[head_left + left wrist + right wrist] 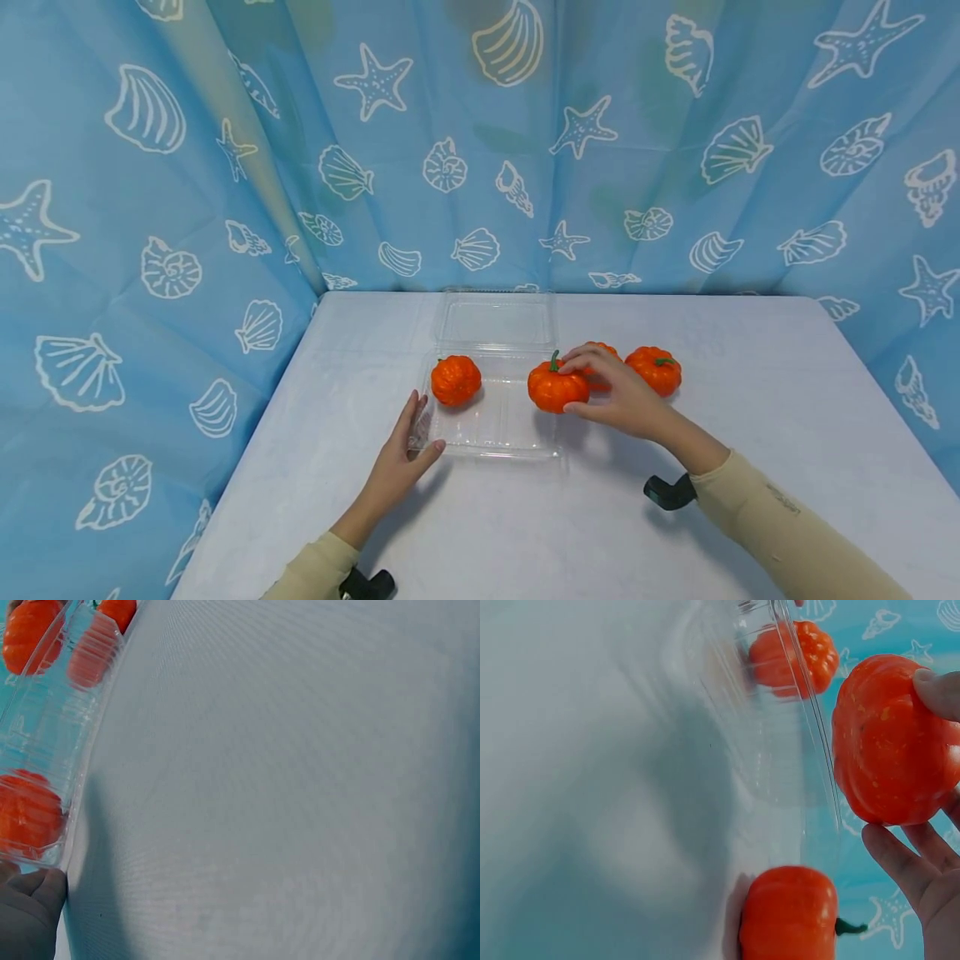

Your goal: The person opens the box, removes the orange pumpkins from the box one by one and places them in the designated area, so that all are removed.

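Note:
My right hand (pixel 626 400) holds a small orange pumpkin (pixel 553 388) with a green stem between thumb and fingers, above the right end of a clear plastic clamshell box (pixel 495 433). In the right wrist view, this held pumpkin (pixel 889 742) is off the table. Another pumpkin (pixel 455 381) sits inside the box at its left end. At the box's front left corner, my left hand (pixel 397 458) rests against the side with fingers extended. The left wrist view shows its fingers (pixel 46 889) touching the box edge.
The box's clear lid (pixel 495 321) lies opened back, away from me. Right of the box are two more pumpkins: one (pixel 660 371) in plain sight, another (pixel 603 348) partly behind my right hand. A blue shell-patterned curtain (pixel 450 208) hangs behind the white table (pixel 300 433).

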`<state>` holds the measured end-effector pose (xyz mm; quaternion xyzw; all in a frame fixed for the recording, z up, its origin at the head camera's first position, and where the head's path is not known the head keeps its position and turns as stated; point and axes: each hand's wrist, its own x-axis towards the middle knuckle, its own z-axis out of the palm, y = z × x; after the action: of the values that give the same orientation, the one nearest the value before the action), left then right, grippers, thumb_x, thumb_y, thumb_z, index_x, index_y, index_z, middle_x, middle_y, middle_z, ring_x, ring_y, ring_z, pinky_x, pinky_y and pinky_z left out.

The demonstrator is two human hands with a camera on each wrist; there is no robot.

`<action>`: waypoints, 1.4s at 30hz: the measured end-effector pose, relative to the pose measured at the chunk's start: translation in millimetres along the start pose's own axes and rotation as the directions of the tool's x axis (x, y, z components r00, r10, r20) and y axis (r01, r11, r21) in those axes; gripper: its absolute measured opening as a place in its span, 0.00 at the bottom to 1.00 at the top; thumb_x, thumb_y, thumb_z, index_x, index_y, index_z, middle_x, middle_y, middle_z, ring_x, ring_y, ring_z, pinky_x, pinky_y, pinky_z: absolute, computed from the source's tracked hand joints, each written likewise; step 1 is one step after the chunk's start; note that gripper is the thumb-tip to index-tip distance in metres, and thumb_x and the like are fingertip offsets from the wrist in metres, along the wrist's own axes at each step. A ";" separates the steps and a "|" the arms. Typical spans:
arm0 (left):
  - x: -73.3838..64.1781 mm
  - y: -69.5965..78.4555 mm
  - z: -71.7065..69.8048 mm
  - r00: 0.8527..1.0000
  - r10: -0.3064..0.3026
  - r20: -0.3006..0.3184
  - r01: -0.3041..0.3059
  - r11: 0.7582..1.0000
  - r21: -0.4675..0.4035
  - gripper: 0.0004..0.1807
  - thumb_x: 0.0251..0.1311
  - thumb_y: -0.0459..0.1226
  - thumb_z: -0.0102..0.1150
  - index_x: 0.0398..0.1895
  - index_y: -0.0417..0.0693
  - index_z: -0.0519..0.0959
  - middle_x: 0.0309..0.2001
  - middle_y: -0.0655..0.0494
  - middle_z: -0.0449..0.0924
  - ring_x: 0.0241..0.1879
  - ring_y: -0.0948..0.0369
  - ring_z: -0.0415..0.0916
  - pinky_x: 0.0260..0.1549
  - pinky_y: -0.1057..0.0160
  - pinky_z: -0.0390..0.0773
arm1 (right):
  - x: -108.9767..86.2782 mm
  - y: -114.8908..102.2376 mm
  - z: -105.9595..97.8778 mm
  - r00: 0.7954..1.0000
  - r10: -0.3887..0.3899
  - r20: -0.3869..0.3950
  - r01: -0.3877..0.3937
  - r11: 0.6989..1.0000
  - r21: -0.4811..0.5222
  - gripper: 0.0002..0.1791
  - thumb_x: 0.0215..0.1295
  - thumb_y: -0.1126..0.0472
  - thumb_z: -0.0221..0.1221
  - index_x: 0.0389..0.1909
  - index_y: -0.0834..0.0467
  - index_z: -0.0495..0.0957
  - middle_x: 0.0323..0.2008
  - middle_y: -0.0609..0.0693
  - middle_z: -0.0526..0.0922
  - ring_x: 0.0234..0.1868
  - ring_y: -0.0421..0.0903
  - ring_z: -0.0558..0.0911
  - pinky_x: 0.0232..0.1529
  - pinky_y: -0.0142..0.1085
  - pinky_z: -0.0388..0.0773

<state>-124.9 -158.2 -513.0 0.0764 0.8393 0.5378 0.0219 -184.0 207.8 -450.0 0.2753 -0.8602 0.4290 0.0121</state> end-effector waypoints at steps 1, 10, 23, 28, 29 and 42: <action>-0.2 -0.3 0.0 1.000 0.001 0.001 -0.001 1.000 -0.002 0.50 0.67 0.40 0.65 0.83 0.49 0.44 0.80 0.52 0.54 0.79 0.50 0.47 0.73 0.42 0.55 | -2.6 0.6 -1.5 1.000 0.006 -0.005 -0.006 1.000 -0.001 0.23 0.58 0.54 0.75 0.53 0.46 0.78 0.62 0.45 0.75 0.66 0.50 0.71 0.59 0.53 0.80; -0.1 -3.0 -1.0 1.000 0.015 0.002 -0.014 1.000 -0.001 0.49 0.67 0.40 0.65 0.83 0.48 0.44 0.80 0.52 0.54 0.79 0.50 0.47 0.74 0.42 0.52 | -27.3 15.0 -13.5 0.998 0.048 -0.049 -0.047 0.999 0.018 0.24 0.58 0.58 0.75 0.53 0.51 0.77 0.60 0.49 0.74 0.66 0.53 0.71 0.60 0.51 0.77; -0.7 -2.9 -1.4 1.000 0.011 0.004 -0.011 1.000 0.004 0.49 0.67 0.39 0.65 0.83 0.49 0.44 0.80 0.52 0.54 0.79 0.51 0.47 0.74 0.42 0.53 | -50.8 39.7 -5.4 0.990 0.125 -0.071 -0.127 0.992 -0.021 0.23 0.57 0.58 0.75 0.52 0.53 0.78 0.59 0.52 0.73 0.63 0.55 0.72 0.59 0.54 0.77; -1.0 -1.5 -1.6 1.000 0.008 0.007 -0.008 1.000 -0.007 0.49 0.67 0.38 0.65 0.83 0.49 0.44 0.80 0.53 0.54 0.79 0.51 0.47 0.72 0.44 0.58 | -53.6 47.7 0.0 0.990 0.118 -0.081 -0.120 0.993 -0.016 0.22 0.58 0.58 0.75 0.52 0.53 0.79 0.60 0.54 0.72 0.63 0.57 0.71 0.59 0.58 0.77; -1.1 -0.9 -1.4 1.000 0.007 0.007 -0.007 1.000 -0.010 0.50 0.67 0.38 0.65 0.83 0.49 0.45 0.80 0.53 0.54 0.79 0.52 0.47 0.72 0.44 0.58 | -53.9 48.5 0.6 0.989 0.119 -0.083 -0.120 0.993 -0.014 0.22 0.58 0.58 0.75 0.52 0.53 0.79 0.60 0.54 0.72 0.63 0.58 0.71 0.58 0.58 0.77; 0.1 -0.6 0.1 1.000 0.006 -0.002 -0.006 1.000 0.013 0.50 0.67 0.40 0.65 0.83 0.49 0.44 0.80 0.53 0.54 0.79 0.51 0.47 0.74 0.44 0.53 | -55.5 56.3 4.3 0.989 0.137 -0.062 -0.137 0.991 0.003 0.23 0.56 0.61 0.76 0.50 0.54 0.78 0.61 0.54 0.68 0.65 0.57 0.69 0.61 0.57 0.74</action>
<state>-125.0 -158.3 -513.6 0.0787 0.8425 0.5326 0.0190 -163.2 257.4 -508.2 0.2023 -0.8765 0.4367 0.0095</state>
